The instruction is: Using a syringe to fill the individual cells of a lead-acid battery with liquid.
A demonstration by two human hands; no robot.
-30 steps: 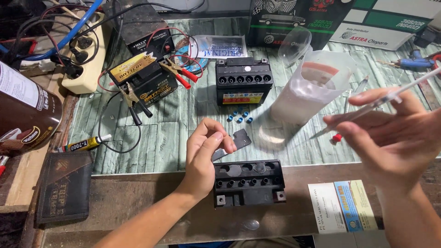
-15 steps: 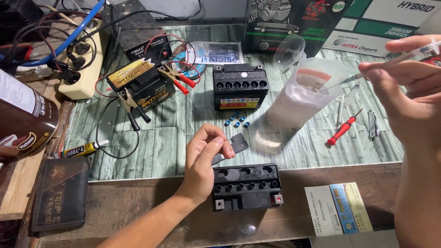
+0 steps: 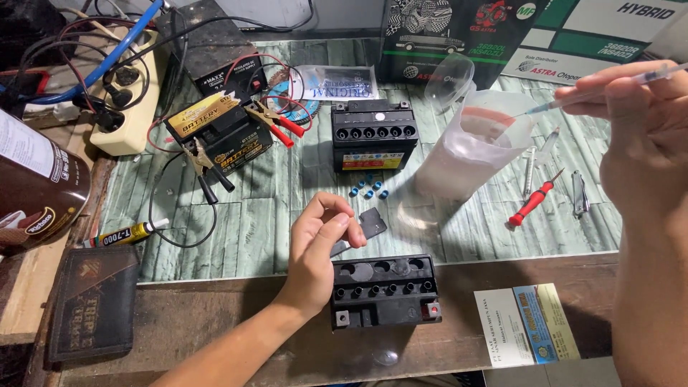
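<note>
My left hand (image 3: 320,244) grips a flat black plastic strip (image 3: 373,223) just above a small black battery (image 3: 385,290) with its filler holes uncovered, lying at the near table edge. My right hand (image 3: 641,136) is raised at the right and holds a clear syringe (image 3: 609,87), whose needle tip points left over the mouth of a translucent measuring jug (image 3: 476,140). A second black battery (image 3: 374,134) stands farther back, with several small blue caps (image 3: 368,189) in front of it.
A yellow-labelled battery (image 3: 221,127) with clamp leads sits back left beside a power strip (image 3: 127,100). A red screwdriver (image 3: 534,201), another syringe and a nail clipper lie right of the jug. A brown can, a glue tube (image 3: 127,233), a wallet (image 3: 93,301) and cards (image 3: 534,322) surround them.
My right hand has lifted the syringe from low at the right up toward the jug, and its needle now points over the jug's mouth. My left hand has stayed where it was.
</note>
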